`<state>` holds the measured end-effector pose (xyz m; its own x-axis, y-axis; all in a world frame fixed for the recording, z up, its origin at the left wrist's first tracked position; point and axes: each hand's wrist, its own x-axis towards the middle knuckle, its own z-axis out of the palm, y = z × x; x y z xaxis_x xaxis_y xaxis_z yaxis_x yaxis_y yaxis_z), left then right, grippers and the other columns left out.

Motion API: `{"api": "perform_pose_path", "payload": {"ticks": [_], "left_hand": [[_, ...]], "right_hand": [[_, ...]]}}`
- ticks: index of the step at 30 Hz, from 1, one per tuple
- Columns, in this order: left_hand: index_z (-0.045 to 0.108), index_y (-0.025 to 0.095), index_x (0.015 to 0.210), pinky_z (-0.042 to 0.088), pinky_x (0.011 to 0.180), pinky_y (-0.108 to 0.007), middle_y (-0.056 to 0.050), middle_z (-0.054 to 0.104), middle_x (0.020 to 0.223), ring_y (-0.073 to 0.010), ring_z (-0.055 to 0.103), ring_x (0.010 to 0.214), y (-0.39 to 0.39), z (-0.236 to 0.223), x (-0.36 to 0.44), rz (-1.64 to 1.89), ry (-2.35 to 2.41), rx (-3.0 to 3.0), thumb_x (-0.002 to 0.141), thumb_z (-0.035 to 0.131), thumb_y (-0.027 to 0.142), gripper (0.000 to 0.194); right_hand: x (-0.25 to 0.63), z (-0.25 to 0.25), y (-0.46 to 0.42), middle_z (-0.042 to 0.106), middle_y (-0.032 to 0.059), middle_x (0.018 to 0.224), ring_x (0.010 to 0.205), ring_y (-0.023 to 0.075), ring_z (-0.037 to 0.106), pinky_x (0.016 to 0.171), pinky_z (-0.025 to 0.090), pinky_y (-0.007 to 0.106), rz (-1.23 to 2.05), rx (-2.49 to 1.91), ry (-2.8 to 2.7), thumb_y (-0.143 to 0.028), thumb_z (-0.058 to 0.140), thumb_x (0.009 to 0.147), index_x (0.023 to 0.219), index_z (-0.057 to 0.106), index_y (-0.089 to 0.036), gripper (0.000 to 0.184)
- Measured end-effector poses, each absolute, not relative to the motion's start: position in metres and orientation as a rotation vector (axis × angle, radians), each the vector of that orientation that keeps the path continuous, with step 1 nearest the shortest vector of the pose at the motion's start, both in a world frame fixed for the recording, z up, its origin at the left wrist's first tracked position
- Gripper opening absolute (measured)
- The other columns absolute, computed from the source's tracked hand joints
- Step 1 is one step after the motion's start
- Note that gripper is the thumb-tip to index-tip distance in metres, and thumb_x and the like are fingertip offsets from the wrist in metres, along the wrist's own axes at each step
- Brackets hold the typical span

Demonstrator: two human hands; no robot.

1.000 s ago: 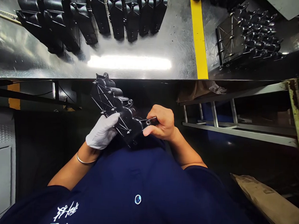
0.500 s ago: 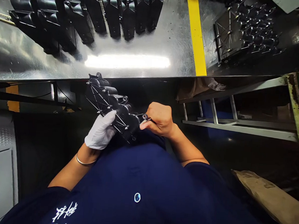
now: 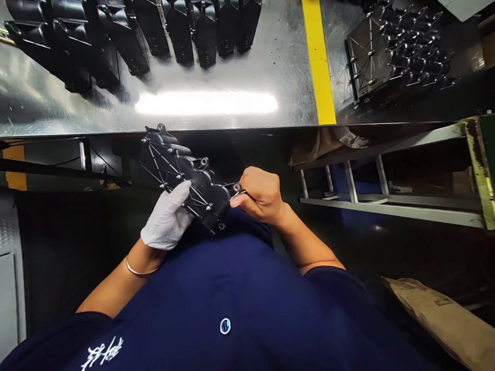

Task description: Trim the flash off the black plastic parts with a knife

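Observation:
My left hand (image 3: 165, 219), in a white glove, is closed around a black molded plastic part (image 3: 209, 192) in front of my body. The thumb lies over its ribbed face, while the other fingers are hidden beneath. Thin crossing ribs, metal-looking pins and ring-shaped lugs show on the part, which is tilted with its far end near the table edge. At its right end, my bare right hand (image 3: 260, 194) is closed in a fist beside a lug, thumb against the part's edge. Something thin shows between thumb and fingers; I cannot make out what it is.
Similar black parts (image 3: 205, 34) stand in a row on the shiny metal table (image 3: 253, 80). Past a yellow strip (image 3: 318, 62), a stack of black parts (image 3: 398, 49) lies at the right. Below the table are a metal frame (image 3: 395, 211) and a brown paper bag (image 3: 444, 315).
The view has shifted slightly, so the table and its parts sit a little further left. Both hands keep their hold, and my right hand stays at the part's right end.

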<state>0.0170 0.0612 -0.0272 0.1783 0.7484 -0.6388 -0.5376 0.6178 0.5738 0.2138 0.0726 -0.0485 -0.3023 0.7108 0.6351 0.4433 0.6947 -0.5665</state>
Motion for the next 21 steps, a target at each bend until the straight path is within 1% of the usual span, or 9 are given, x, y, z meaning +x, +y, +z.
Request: {"api": "perform_pose_path", "payload": {"ticks": [3, 6, 11, 14, 17, 19, 21], "left_hand": [[0.075, 0.016, 0.099, 0.057, 0.092, -0.030, -0.006, 0.076, 0.106, -0.0266, 0.066, 0.111, 0.062, -0.023, 0.019, 0.906, 1.050, 0.268, 0.063, 0.087, 0.040, 0.045], [0.075, 0.017, 0.096, 0.059, 0.089, -0.030, -0.004, 0.076, 0.101, -0.0272, 0.068, 0.108, 0.063, -0.021, 0.019, 0.906, 1.055, 0.287, 0.062, 0.087, 0.040, 0.043], [0.076, 0.019, 0.093, 0.060, 0.082, -0.029, -0.003, 0.076, 0.098, -0.0253, 0.069, 0.100, 0.063, -0.028, 0.014, 0.913, 1.079, 0.272, 0.056, 0.090, 0.044, 0.047], [0.077, 0.020, 0.092, 0.060, 0.083, -0.031, -0.004, 0.076, 0.098, -0.0268, 0.069, 0.099, 0.060, -0.030, 0.010, 0.882, 1.020, 0.300, 0.060, 0.088, 0.046, 0.042], [0.077, 0.020, 0.096, 0.060, 0.083, -0.035, -0.005, 0.076, 0.101, -0.0283, 0.070, 0.096, 0.062, -0.028, 0.010, 0.851, 0.922, 0.276, 0.064, 0.085, 0.049, 0.044], [0.076, 0.018, 0.099, 0.061, 0.074, -0.034, -0.006, 0.076, 0.093, -0.0243, 0.072, 0.083, 0.067, -0.024, 0.012, 0.825, 0.892, 0.218, 0.071, 0.079, 0.051, 0.043], [0.074, 0.016, 0.105, 0.058, 0.054, -0.030, -0.005, 0.070, 0.074, -0.0176, 0.066, 0.061, 0.072, -0.022, 0.015, 0.749, 0.861, 0.167, 0.083, 0.068, 0.051, 0.042]], "right_hand": [[0.213, -0.047, 0.073, 0.043, -0.0031, 0.057, 0.053, 0.0098, 0.039, 0.053, 0.031, 0.025, 0.433, -0.896, -1.881, -0.056, 0.049, 0.094, 0.066, 0.050, -0.019, 0.046], [0.213, -0.045, 0.074, 0.044, -0.0026, 0.059, 0.053, 0.0097, 0.040, 0.053, 0.032, 0.025, 0.472, -0.934, -1.899, -0.064, 0.048, 0.092, 0.067, 0.052, -0.019, 0.051], [0.213, -0.045, 0.073, 0.041, -0.0028, 0.054, 0.051, 0.0092, 0.038, 0.052, 0.029, 0.026, 0.489, -0.871, -1.968, -0.052, 0.044, 0.098, 0.058, 0.044, -0.020, 0.052], [0.215, -0.046, 0.072, 0.042, -0.0028, 0.053, 0.049, 0.0081, 0.039, 0.050, 0.032, 0.025, 0.703, -0.815, -1.877, -0.054, 0.043, 0.098, 0.057, 0.046, -0.019, 0.054], [0.217, -0.047, 0.070, 0.045, -0.0022, 0.055, 0.048, 0.0078, 0.042, 0.049, 0.035, 0.024, 0.869, -0.824, -1.653, -0.058, 0.041, 0.097, 0.062, 0.053, -0.017, 0.055], [0.217, -0.046, 0.068, 0.050, -0.0010, 0.061, 0.052, 0.0087, 0.046, 0.052, 0.038, 0.025, 0.872, -0.904, -1.536, -0.057, 0.040, 0.098, 0.072, 0.061, -0.016, 0.052], [0.215, -0.044, 0.066, 0.056, 0.0010, 0.069, 0.059, 0.0105, 0.051, 0.058, 0.044, 0.027, 0.860, -1.034, -1.493, -0.053, 0.038, 0.100, 0.087, 0.066, -0.016, 0.048]]}}
